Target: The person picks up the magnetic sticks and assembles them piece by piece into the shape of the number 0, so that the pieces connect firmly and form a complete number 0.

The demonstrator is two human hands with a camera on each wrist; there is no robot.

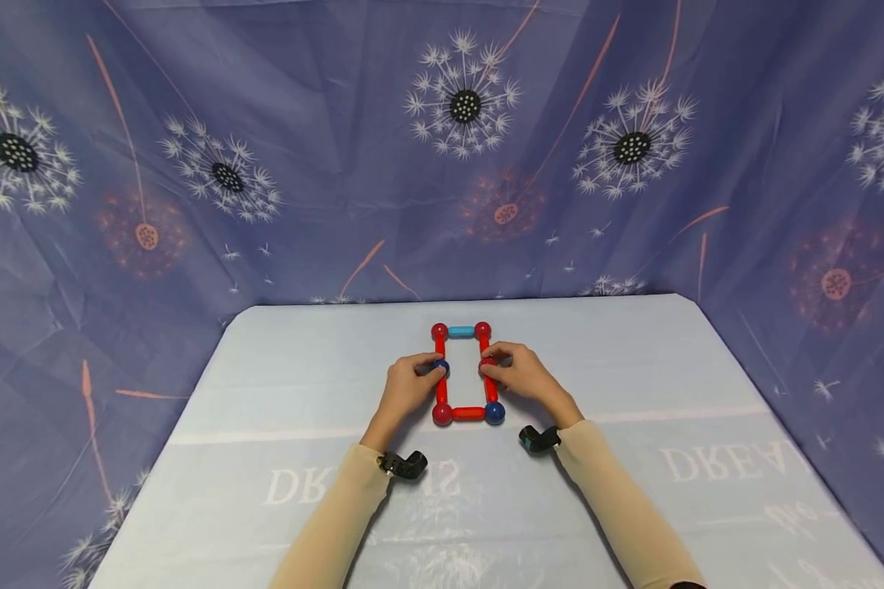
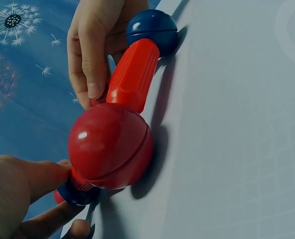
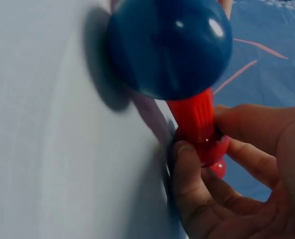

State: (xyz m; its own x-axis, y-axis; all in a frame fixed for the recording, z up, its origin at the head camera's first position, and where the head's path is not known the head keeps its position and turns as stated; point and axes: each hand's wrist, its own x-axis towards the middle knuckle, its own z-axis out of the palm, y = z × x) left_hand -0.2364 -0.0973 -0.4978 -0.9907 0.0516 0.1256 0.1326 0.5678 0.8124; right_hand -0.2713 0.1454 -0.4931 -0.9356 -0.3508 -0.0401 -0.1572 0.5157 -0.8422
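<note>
A rectangle of balls and rods lies on the white-covered table. In the head view its far side is a light blue rod (image 1: pixel 461 331) between two red balls; its near side is a red rod (image 1: pixel 468 414) joining a red ball (image 1: pixel 442 415) and a dark blue ball (image 1: pixel 495 413). My left hand (image 1: pixel 405 386) pinches the dark blue ball (image 1: pixel 444 368) midway along the left side. On the right side, my right hand (image 1: pixel 523 372) pinches the middle red ball (image 3: pixel 214 149) between thumb and fingers. Red rods run along both long sides, partly hidden by the fingers.
The table (image 1: pixel 265 393) carries a pale cover with faint mirrored lettering. A purple-blue curtain (image 1: pixel 324 164) with dandelion prints hangs behind and at both sides. Each wrist wears a black strap with a small camera (image 1: pixel 411 465).
</note>
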